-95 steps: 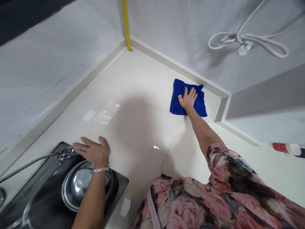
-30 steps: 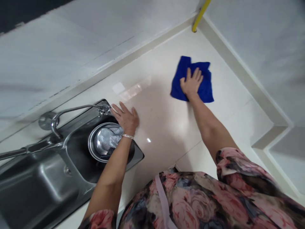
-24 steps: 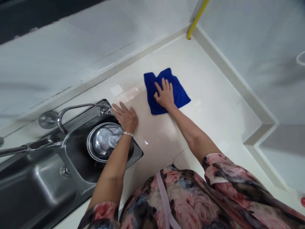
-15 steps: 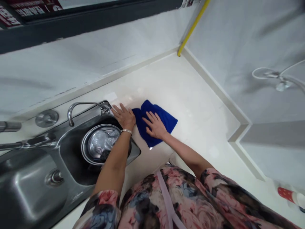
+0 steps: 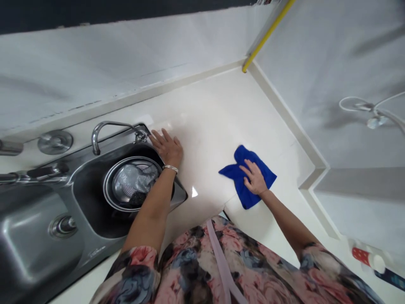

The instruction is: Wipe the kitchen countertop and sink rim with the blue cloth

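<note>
A blue cloth (image 5: pixel 243 192) lies flat on the pale countertop (image 5: pixel 209 114), its left corner trailing toward the sink. My right hand (image 5: pixel 255 179) rests palm down on top of it, fingers spread and pressing rather than gripping. Beside the faucet (image 5: pixel 109 126), my left hand (image 5: pixel 168 148) is planted on the counter at the sink's right edge, fingers apart and nothing in it. A bracelet (image 5: pixel 171 168) circles that wrist. Under my left forearm, a metal pot (image 5: pixel 109 192) sits in the sink, with a perforated strainer and clear plastic inside.
The double sink (image 5: pixel 34 249) takes up the left side, with a second spout (image 5: pixel 31 178) reaching over it. A yellow pipe (image 5: pixel 265 38) rises at the back corner. White cables (image 5: pixel 376 110) hang by the right wall. A red-and-white cup-like object (image 5: pixel 360 256) lies at lower right.
My right hand has slid the blue cloth to the right, away from the sink, and the cloth's left corner has folded into a point. My left hand stays at the sink edge.
</note>
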A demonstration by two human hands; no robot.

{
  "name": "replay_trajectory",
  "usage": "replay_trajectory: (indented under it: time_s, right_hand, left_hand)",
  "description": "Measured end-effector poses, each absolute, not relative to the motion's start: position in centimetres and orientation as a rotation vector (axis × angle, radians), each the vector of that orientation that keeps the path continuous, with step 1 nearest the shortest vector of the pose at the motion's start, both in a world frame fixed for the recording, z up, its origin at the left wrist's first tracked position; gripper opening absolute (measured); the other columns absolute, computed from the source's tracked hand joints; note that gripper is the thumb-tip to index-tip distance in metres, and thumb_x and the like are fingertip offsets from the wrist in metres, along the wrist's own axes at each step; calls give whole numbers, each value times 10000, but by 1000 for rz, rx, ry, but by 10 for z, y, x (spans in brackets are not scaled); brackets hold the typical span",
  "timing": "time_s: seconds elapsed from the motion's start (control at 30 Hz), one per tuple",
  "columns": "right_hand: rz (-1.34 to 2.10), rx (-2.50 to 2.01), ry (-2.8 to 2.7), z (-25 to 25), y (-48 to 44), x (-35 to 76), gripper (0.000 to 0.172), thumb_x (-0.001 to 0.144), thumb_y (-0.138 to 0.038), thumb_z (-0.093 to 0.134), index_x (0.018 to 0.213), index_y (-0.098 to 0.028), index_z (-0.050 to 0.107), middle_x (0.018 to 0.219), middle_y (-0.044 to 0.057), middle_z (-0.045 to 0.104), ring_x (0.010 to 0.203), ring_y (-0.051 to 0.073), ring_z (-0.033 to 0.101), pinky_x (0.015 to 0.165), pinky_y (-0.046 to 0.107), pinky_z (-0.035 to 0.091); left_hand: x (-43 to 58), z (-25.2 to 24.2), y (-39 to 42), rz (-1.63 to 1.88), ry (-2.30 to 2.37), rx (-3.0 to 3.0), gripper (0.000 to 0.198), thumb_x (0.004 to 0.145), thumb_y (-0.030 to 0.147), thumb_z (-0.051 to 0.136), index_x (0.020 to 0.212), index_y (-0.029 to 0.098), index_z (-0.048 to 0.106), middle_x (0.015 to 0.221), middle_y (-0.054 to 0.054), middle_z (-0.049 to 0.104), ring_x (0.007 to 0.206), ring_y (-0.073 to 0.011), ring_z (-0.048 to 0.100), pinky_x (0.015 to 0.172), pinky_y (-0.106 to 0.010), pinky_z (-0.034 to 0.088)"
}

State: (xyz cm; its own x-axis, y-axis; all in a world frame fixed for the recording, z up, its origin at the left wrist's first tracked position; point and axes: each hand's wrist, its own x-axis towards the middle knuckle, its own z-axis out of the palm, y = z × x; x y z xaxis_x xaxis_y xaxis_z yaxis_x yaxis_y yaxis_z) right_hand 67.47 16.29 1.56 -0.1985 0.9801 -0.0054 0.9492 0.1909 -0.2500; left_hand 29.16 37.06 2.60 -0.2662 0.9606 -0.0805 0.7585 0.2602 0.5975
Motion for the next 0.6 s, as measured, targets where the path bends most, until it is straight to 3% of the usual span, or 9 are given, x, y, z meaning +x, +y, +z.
replay_trajectory:
  time_s: [0.27, 0.43, 0.6]
  right_hand:
    - [-64, -2382, -1760, -7, 270, 646, 699, 997, -364, 409, 1654, -130, 463, 1771, 239, 322, 1659, 440, 260, 1286, 751, 267]
    - [-76, -2301, -1862, -20, 296, 588, 755, 1007, -387, 426, 1717, -141, 347, 1786, 229, 283, 1673, 459, 188, 1280, 784, 227]
    - [121, -2075, -2044, -12, 273, 518, 785, 1022, -395, 473, 1744, -149, 286, 1824, 185, 208, 1697, 445, 74, 1320, 769, 143]
  left_hand:
    - [293, 21, 372, 642, 2111, 1559, 733, 1068, 328, 444, 1720, 43, 270, 1823, -288, 9, 1696, -453, -106, 1325, -761, 10]
    - [293, 23, 372, 606, 2125, 1563, 730, 1081, 330, 448, 1722, 39, 253, 1831, -268, 7, 1693, -456, -104, 1336, -747, 5]
    - [293, 21, 372, 619, 2119, 1592, 717, 1107, 346, 427, 1727, 37, 243, 1837, -245, 7, 1694, -459, -75, 1370, -688, 0]
